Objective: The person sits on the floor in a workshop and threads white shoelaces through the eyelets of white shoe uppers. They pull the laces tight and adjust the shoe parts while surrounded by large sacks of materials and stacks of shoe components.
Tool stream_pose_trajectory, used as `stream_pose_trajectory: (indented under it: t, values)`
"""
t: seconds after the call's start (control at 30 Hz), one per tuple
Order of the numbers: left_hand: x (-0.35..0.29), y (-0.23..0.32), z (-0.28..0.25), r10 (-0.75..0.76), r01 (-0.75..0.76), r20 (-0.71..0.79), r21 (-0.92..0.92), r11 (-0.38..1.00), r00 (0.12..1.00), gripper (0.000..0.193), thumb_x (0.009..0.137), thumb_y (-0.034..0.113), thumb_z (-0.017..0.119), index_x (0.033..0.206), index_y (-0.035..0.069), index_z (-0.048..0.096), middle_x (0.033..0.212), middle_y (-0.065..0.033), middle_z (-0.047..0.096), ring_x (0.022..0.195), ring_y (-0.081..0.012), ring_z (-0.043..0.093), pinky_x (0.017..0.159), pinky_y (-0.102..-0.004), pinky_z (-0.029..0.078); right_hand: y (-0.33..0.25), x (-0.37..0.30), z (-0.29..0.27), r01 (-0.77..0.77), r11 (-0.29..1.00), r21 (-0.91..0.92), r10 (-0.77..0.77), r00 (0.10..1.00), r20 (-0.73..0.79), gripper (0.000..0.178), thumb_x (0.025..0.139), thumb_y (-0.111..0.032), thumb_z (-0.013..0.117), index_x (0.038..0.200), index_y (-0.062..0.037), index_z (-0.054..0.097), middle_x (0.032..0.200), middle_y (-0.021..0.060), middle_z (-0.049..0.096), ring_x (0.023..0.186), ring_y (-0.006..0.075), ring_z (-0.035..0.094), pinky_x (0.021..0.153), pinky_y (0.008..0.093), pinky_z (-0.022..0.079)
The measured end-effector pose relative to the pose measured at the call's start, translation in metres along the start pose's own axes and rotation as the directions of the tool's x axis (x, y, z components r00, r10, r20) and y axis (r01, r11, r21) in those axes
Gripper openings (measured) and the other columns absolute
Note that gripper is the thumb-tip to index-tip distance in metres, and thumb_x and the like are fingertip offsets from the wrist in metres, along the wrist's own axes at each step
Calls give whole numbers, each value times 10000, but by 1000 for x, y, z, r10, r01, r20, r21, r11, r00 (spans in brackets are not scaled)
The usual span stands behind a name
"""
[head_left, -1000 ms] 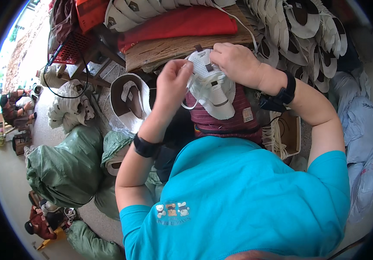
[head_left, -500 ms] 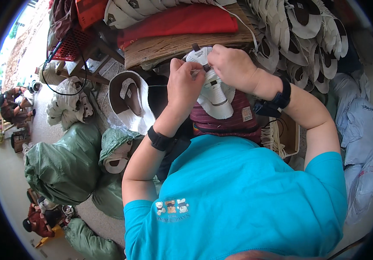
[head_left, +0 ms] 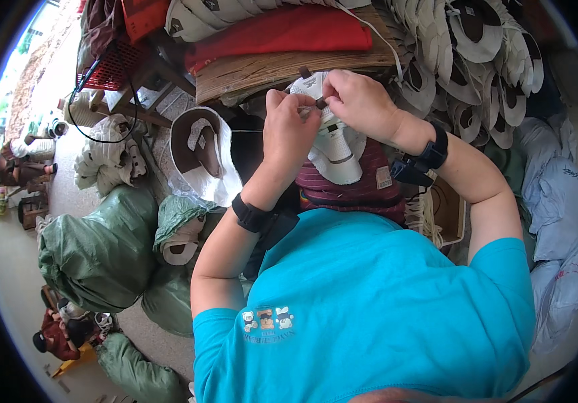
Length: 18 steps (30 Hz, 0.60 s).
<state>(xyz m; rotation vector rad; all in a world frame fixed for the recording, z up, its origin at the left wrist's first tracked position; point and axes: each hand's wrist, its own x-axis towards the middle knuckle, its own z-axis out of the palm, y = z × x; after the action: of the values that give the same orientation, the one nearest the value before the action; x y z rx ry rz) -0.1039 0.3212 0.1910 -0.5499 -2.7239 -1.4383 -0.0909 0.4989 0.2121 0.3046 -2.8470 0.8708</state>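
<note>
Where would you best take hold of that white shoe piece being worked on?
Probably at its upper end, pinched from both sides. The white shoe upper lies along the maroon cloth on the lap, its narrow top pointing away. The left hand and right hand already pinch it there, by a small brown tab. The wide lower part is flat and floppy, offering less to grip.

Shoe workshop: stacked shoe uppers (head_left: 477,60)
</note>
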Motion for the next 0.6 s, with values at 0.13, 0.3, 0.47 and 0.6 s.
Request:
stream_pose_trajectory:
  t: [0.13, 0.3, 0.47, 0.6]
  values:
    - [-3, -2, 4, 17, -17, -29, -18, 1000, 999, 225, 800, 154, 740, 970, 15, 692, 996, -116, 515, 921, -261, 584, 831, -344, 510, 1, -1, 2, -25, 999, 30, 27, 996, -81, 119, 863, -87, 605, 962, -35, 566, 906, 152, 658, 825, 354, 659, 691, 422, 522]
    - [-3, -10, 8, 97, -98, -68, -5, 995, 993, 239, 793, 120, 756, 979, 16, 649, 1056, -149, 504, 881, -331, 633, 762, -401, 551, 0, -3, 9, 46, 998, -40, -52, 986, -161, 168, 866, -84, 623, 1006, -42, 541, 911, 148, 655, 828, 348, 668, 690, 432, 535]
    - [-6, -8, 9, 75, -77, -74, -17, 997, 994, 300, 775, 100, 770, 1018, 15, 616, 1075, -164, 487, 890, -338, 626, 751, -398, 554, -6, 0, 10, 76, 993, -90, -86, 989, -117, 169, 864, -81, 617, 1009, -46, 538, 927, 140, 650, 830, 349, 666, 696, 439, 541]
    - [-5, -6, 4, 98, -97, -35, 23, 995, 995, 301, 777, 108, 770, 1018, 18, 615, 1081, -166, 487, 880, -341, 626, 753, -400, 556, -2, 0, 1, 38, 982, -184, -31, 999, 38, 151, 867, -92, 603, 1001, -51, 546, 929, 135, 643, 821, 350, 659, 693, 446, 535]
